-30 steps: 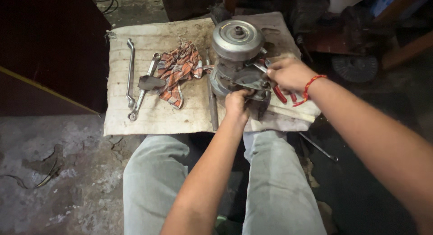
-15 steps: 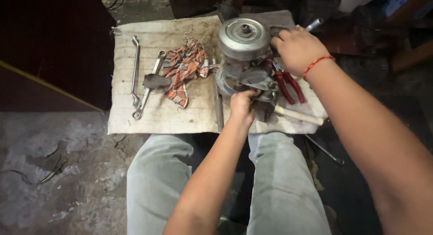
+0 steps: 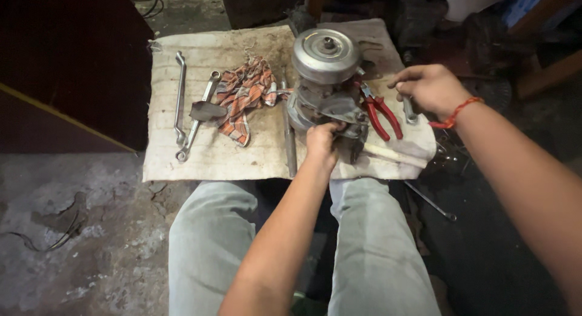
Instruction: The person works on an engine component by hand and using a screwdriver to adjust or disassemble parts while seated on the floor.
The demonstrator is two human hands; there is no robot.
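Sitting low with both knees in pale trousers [image 3: 370, 243] pushed up against the near edge of a worn cloth mat [image 3: 242, 152] spread on the floor. Reaching forward between the knees with the left hand [image 3: 321, 141], fingers curled and clamped on the lower front of a grey metal motor [image 3: 324, 79], thumb side pressing into its housing just below the round lid. Standing upright on the mat, that motor, long axis running vertically toward the camera, domed cap on top. Hovering just beside it to the right, the right hand [image 3: 427, 89], a red thread around the wrist, fingers bent downward and touching a small metal tool [image 3: 410, 110] on the mat; closed grip or mere contact, impossible to tell. Lying between motor and right hand, red-handled pliers [image 3: 382, 113], handles pointing toward the sitter, so nearer the right hand than the left. Resting at the motor's near right foot, a pale wooden handle [image 3: 388, 153]. Lying left of the motor, a long steel rod [image 3: 290, 140], then a checked rag [image 3: 245, 98], then two ring spanners [image 3: 188, 110] well apart from both hands.
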